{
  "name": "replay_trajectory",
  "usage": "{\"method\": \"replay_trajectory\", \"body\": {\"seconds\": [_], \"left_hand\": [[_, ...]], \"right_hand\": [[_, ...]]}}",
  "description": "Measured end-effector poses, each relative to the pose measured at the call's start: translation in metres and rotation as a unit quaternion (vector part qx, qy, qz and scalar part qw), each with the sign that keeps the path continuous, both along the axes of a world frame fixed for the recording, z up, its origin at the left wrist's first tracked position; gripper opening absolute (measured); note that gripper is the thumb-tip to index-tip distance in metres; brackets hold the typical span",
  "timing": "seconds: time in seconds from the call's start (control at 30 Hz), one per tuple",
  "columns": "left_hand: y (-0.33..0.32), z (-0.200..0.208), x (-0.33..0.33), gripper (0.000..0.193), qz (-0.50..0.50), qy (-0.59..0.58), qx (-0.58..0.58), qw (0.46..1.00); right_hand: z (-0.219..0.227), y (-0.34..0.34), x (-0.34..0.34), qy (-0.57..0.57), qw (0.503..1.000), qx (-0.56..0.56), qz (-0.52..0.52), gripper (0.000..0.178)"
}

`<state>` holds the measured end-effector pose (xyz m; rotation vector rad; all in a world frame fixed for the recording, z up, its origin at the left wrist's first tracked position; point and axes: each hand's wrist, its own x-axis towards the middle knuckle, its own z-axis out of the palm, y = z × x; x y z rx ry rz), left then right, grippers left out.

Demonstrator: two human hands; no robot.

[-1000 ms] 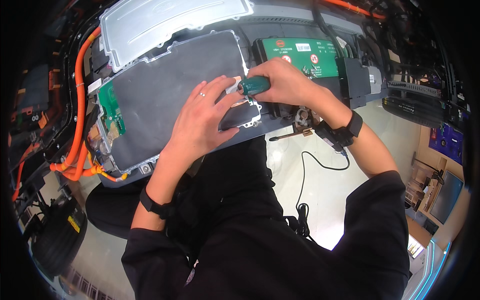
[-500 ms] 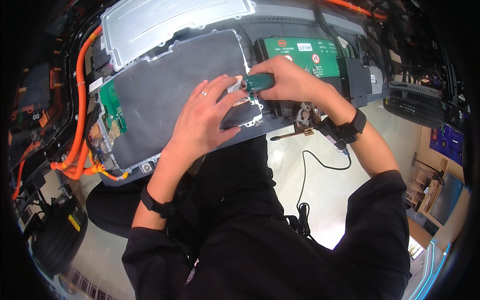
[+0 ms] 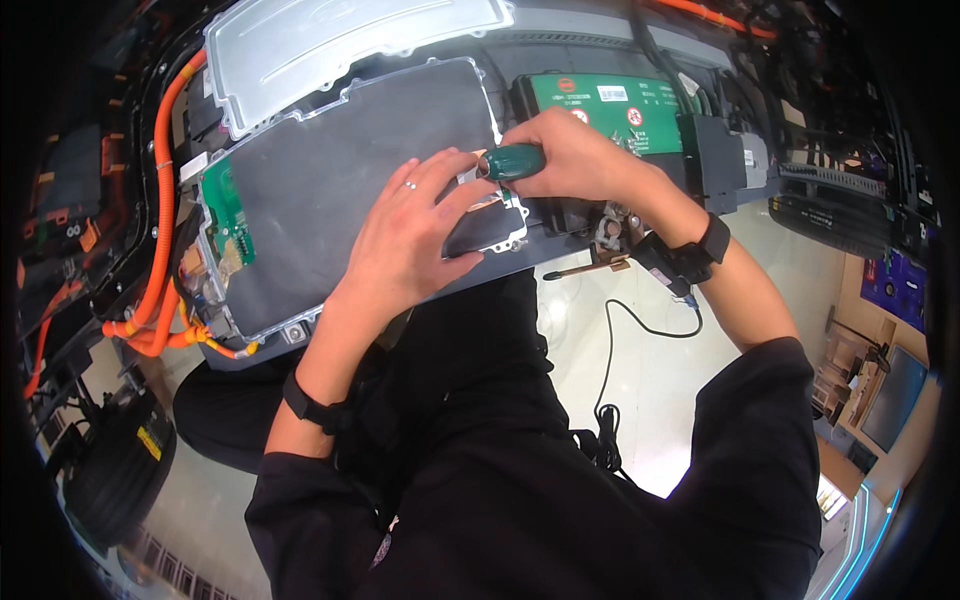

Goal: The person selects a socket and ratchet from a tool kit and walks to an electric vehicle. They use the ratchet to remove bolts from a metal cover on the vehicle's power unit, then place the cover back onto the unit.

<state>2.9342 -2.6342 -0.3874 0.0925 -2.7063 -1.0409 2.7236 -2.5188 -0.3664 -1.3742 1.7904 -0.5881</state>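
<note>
My right hand [image 3: 575, 160] is closed around the dark green handle of a screwdriver [image 3: 517, 161]. Its shaft and tip are hidden behind fingers at the right edge of an open metal housing. Inside that housing lies a wide dark grey sheet [image 3: 300, 190], with a green circuit board [image 3: 224, 210] showing past its left end. My left hand [image 3: 400, 235] lies over the sheet's right part, fingers stretched and spread. Its fingertips reach a small opening beside the screwdriver, where pale and copper-coloured parts show partly.
Beyond the housing sits a silver metal cover [image 3: 350, 40]. A black box with a green top [image 3: 650, 125] stands to the right. Thick orange cables [image 3: 162, 200] run down the left side. A black cord [image 3: 650, 335] trails over the pale floor, and tyres [image 3: 825, 222] flank the work.
The screwdriver handle has shifted very slightly left in my right hand. My left hand keeps nearly the same place.
</note>
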Motion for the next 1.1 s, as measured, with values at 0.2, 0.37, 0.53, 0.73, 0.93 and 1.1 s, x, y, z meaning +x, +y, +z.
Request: {"method": "replay_trajectory", "body": {"seconds": [0.2, 0.37, 0.53, 0.73, 0.93, 1.1], "left_hand": [[0.0005, -0.0005, 0.0, 0.069, 0.001, -0.001, -0.003, 1.0], [0.0002, -0.0006, -0.0001, 0.068, 0.0, 0.0, -0.006, 1.0], [-0.0005, -0.0019, 0.0007, 0.068, -0.002, 0.006, -0.005, 1.0], [0.0, -0.0011, 0.0002, 0.068, -0.001, 0.001, -0.004, 1.0], [0.0002, -0.0016, -0.0001, 0.068, -0.001, 0.005, -0.005, 1.0], [-0.0004, -0.0004, 0.0008, 0.063, -0.001, -0.009, -0.015, 1.0]], "right_hand": [[0.001, 0.0009, 0.0014, 0.013, 1.0, -0.009, -0.003, 0.019], [0.0009, 0.002, 0.0014, 0.022, 1.0, -0.012, 0.001, 0.02], [0.0038, 0.0026, 0.0014, 0.007, 1.0, 0.014, 0.002, 0.022], [0.0043, 0.0006, 0.0004, 0.009, 0.999, 0.044, 0.011, 0.024], [0.0042, 0.0001, 0.0001, 0.014, 0.999, 0.045, 0.014, 0.022], [0.0044, -0.0003, 0.0006, 0.021, 0.999, 0.039, 0.018, 0.022]]}}
